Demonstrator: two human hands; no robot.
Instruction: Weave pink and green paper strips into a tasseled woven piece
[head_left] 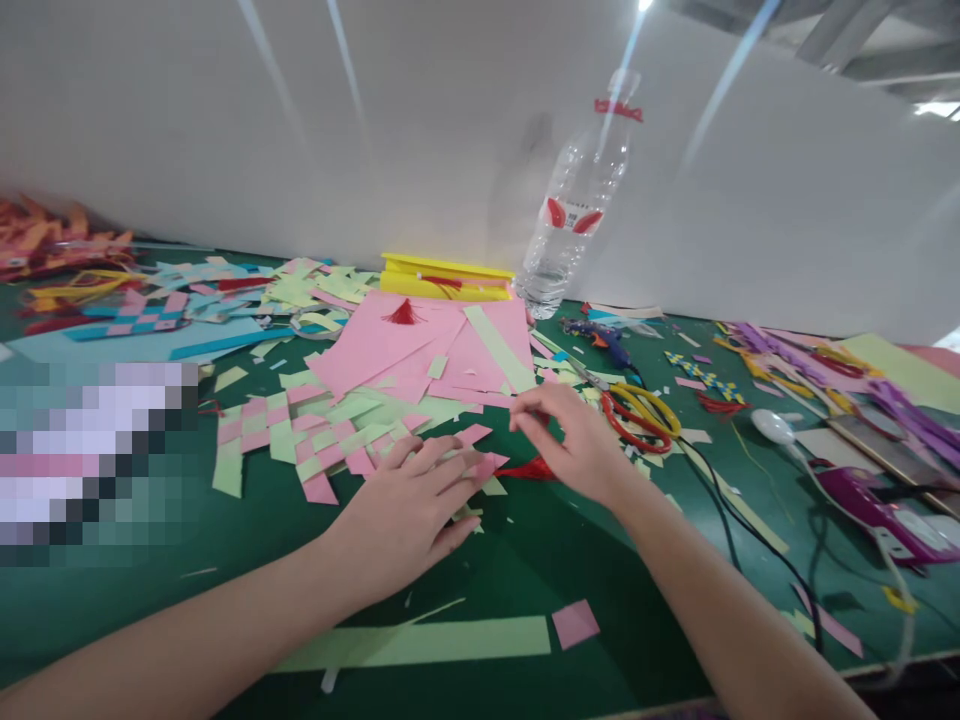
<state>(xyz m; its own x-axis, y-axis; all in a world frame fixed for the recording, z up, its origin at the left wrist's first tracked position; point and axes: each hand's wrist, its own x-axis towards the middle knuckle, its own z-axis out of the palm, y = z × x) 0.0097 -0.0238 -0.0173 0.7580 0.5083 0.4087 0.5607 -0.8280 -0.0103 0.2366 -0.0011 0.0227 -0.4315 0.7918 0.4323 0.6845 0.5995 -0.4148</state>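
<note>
My left hand (412, 505) lies palm down with its fingers stretched over the right end of a woven pink and green paper piece (277, 425), partly hiding it. A red tassel (529, 469) sticks out to the right of that end. Just above the tassel is my right hand (566, 440), thumb and forefinger pinched together; whatever may be between the fingertips is too small to make out. Beyond both hands lie pink paper sheets (390, 345) with a pale green strip (499, 350) across them.
Red and yellow-handled scissors (637, 418) and a blue glue gun (604, 340) lie on the right. A clear bottle (574, 200) leans against the wall. A purple device (885, 515) with cables sits far right. A green strip (420, 640) lies at the front; paper scraps cover the left back.
</note>
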